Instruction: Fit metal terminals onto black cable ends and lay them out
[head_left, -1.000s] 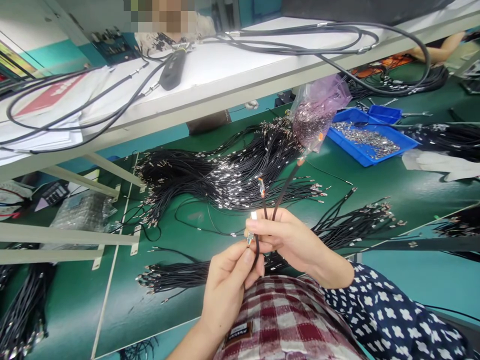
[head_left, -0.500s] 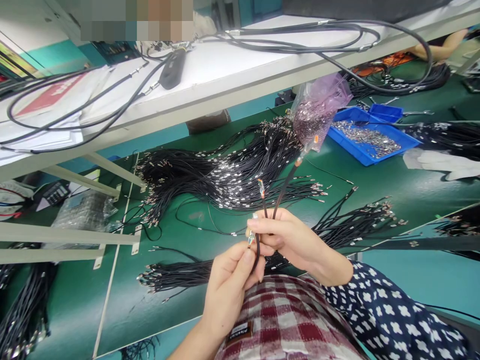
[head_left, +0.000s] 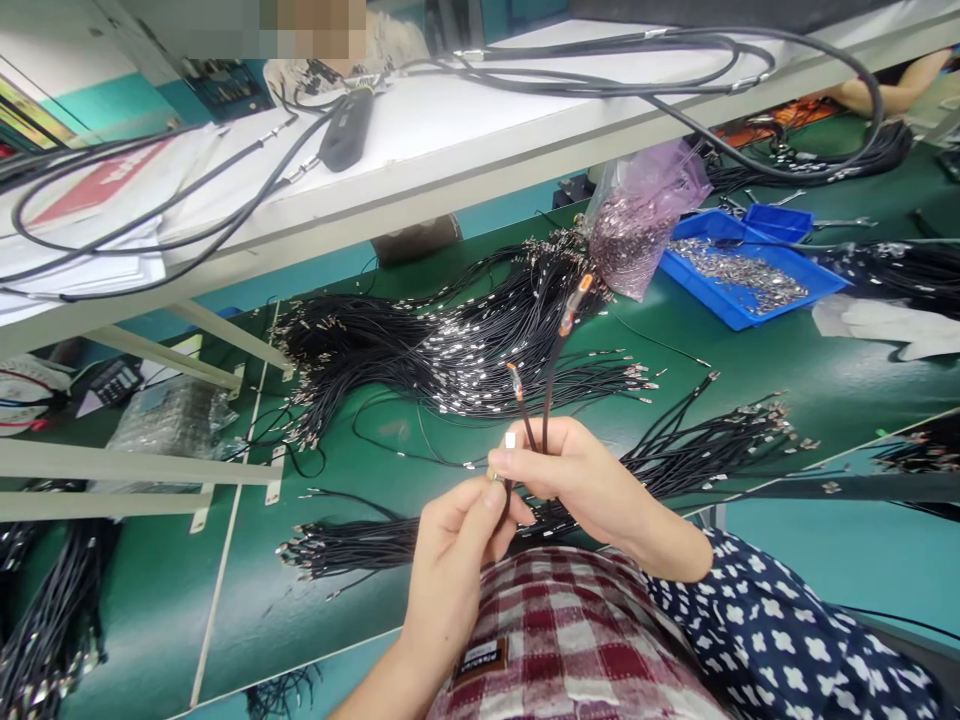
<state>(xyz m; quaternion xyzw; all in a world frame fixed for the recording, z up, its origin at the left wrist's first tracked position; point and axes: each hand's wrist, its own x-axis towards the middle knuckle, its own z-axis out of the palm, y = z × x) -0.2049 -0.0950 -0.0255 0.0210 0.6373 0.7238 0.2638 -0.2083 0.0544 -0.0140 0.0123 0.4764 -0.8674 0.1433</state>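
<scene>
A green worktop (head_left: 150,620) runs beneath a raised white shelf (head_left: 420,150), and from where I stand a large heap of black cables (head_left: 450,350) sprawls across its far part. In front of that heap, the person's two hands are close together, near the body. The right hand (head_left: 581,480) is closed around black leads (head_left: 548,395), two of which rise above its fingers to orange-marked tips (head_left: 576,305); a small white tab (head_left: 511,440) stands just over its thumb. The left hand (head_left: 454,545), just below and beside it, pinches a small end between thumb and finger, mostly hidden there. Beyond the right hand sit a pink bag (head_left: 637,225) and a blue tray (head_left: 739,318) of small metal parts (head_left: 750,275).
</scene>
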